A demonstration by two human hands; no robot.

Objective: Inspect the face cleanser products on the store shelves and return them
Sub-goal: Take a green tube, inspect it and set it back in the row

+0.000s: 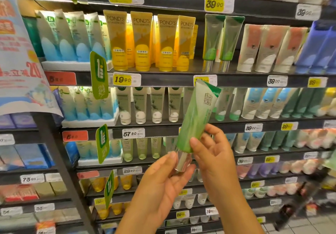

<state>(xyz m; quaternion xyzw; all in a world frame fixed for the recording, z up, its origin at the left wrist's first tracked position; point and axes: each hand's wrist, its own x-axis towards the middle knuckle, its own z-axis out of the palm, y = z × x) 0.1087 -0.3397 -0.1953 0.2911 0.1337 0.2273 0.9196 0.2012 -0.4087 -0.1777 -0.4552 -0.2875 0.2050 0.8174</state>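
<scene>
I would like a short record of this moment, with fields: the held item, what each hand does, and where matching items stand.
held item: green tube, silver cap downward, tilted
left hand: fingers at the silver cap
right hand: thumb and fingers on the tube's lower body
matching items: two green tubes with silver caps, upper shelf, right of the yellow Pond's tubes
returned: not yet

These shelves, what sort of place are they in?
A shop's skincare aisle, most likely a supermarket or drugstore: rows of yellow tubes, yellow price tags on the shelf edges, and both hands holding a green tube taken out to inspect.
</scene>
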